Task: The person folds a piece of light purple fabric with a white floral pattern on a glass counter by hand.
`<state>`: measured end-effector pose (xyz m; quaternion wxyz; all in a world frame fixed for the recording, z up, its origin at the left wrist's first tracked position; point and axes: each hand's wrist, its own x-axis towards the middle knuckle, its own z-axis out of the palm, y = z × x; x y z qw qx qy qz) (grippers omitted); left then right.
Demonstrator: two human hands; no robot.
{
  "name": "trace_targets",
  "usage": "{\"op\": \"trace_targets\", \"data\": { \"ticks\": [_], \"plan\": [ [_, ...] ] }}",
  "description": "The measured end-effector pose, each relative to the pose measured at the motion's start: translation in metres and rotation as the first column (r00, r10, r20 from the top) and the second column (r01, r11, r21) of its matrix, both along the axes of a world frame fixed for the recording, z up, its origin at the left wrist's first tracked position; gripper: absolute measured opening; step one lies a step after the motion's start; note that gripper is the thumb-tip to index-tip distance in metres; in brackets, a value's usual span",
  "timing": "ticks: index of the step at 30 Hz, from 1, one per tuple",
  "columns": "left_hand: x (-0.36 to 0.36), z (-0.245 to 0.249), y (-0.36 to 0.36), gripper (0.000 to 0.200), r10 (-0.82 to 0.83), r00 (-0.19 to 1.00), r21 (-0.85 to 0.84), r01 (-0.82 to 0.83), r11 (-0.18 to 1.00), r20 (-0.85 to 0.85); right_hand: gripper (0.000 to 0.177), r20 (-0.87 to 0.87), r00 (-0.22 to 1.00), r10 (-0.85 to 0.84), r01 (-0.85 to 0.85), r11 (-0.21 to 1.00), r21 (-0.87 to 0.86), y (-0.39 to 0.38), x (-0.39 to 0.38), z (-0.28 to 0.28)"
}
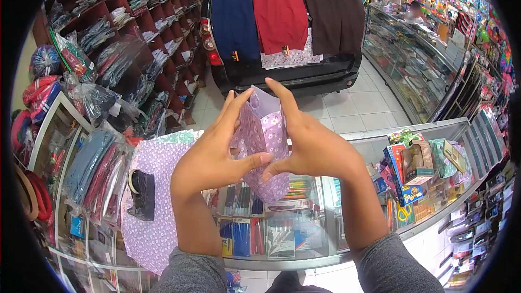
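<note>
Above the glass counter (325, 125), a purple floral paper bag (271, 189) is held upright between my two hands. Its top gapes, showing a plain pale inner side. My left hand (211, 152) grips the left side, thumb on the front and fingers up along the edge. On the other side, my right hand (320, 144) pinches the front with its thumb, and its fingers reach up by the opening. To the left, a black tape dispenser (142, 195) stands on a sheet of purple flowered wrapping paper (154, 244).
Plastic-wrapped clothes (92, 168) lie left on the counter; boxed toys (418, 163) and a phone (455, 156) lie right. Pens show under the glass. Beyond stands a black car (282, 78) draped with trousers (279, 11), between shelves (130, 11) and a display case (407, 49) with a person (415, 13) behind.
</note>
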<state>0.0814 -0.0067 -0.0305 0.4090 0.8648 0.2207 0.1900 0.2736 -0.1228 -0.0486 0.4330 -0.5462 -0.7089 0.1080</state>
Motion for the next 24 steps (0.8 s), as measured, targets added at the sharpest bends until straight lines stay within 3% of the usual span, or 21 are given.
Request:
{"op": "trace_targets", "data": {
  "ticks": [2,4,7,13,14,16,20,22,23,24],
  "plan": [
    [-0.002,-0.001,-0.002,0.123,0.007,1.0,-0.025,-0.007,1.0,0.002,0.122,0.001,1.0,0.015,-0.015,1.0,-0.016,-0.002,0.007,0.001],
    [-0.007,-0.005,-0.001,0.118,-0.04,0.999,0.217,0.043,0.975,-0.017,0.107,-0.065,0.987,0.146,-0.152,0.983,-0.1,-0.001,0.017,-0.001],
    [-0.01,0.003,-0.008,0.111,-0.019,0.998,0.279,0.037,0.96,-0.067,0.093,-0.041,0.984,0.171,-0.175,0.975,-0.135,-0.008,0.017,0.01],
    [-0.011,-0.004,-0.01,0.101,0.021,0.999,0.227,-0.01,0.974,-0.048,0.07,0.047,0.999,-0.007,0.008,1.0,-0.027,-0.004,0.009,0.006],
    [-0.012,-0.003,-0.012,0.101,0.024,0.999,0.225,-0.014,0.974,-0.044,0.07,0.051,0.999,-0.004,0.005,1.0,-0.029,-0.003,0.007,0.006],
    [-0.011,0.003,-0.018,0.103,0.05,0.994,0.068,-0.044,0.997,-0.092,0.068,-0.003,1.0,0.029,-0.029,1.0,0.011,-0.001,0.004,0.007],
    [-0.01,0.001,-0.017,0.105,0.06,0.998,0.049,-0.06,0.997,0.002,0.068,-0.017,1.0,-0.003,0.003,1.0,0.004,-0.002,-0.001,0.005],
    [-0.013,0.002,-0.014,0.111,0.015,0.999,0.004,-0.015,1.0,-0.03,0.054,-0.067,0.998,0.007,-0.002,0.997,0.079,-0.003,-0.005,0.006],
    [-0.014,0.001,-0.012,0.111,0.016,0.999,0.003,-0.016,1.0,-0.032,0.054,-0.069,0.998,0.008,-0.003,0.997,0.077,-0.003,-0.004,0.009],
    [-0.017,-0.002,-0.008,0.112,-0.06,0.998,0.112,0.061,0.992,-0.014,0.05,-0.003,0.999,0.034,-0.033,0.992,0.125,-0.005,-0.002,0.012]
  ]
}}
